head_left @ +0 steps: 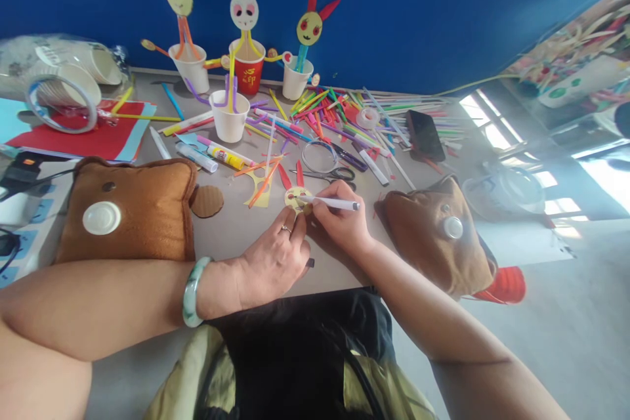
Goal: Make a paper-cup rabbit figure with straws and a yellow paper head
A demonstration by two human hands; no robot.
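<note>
A small round paper rabbit face (291,198), pale yellow with red ears and drawn features, lies on the table in front of me. My left hand (275,252), closed with its fingertips on the lower edge of the face, holds it down. A dark marker cap (310,263) shows beside that palm; whether the palm grips it I cannot tell. In my right hand (342,216) is a white marker (337,203), its tip at the face. Just above lie scissors (342,176) and a yellow paper offcut (258,189) with orange straws across it.
Paper cups (229,119) with straw-and-paper rabbit figures stand along the blue wall (394,13). Cut straws (325,111), a phone (426,136) and a glue stick (226,156) lie behind my hands. Brown cushions (147,210) flank both sides. Bagged cups (73,69) lie far left.
</note>
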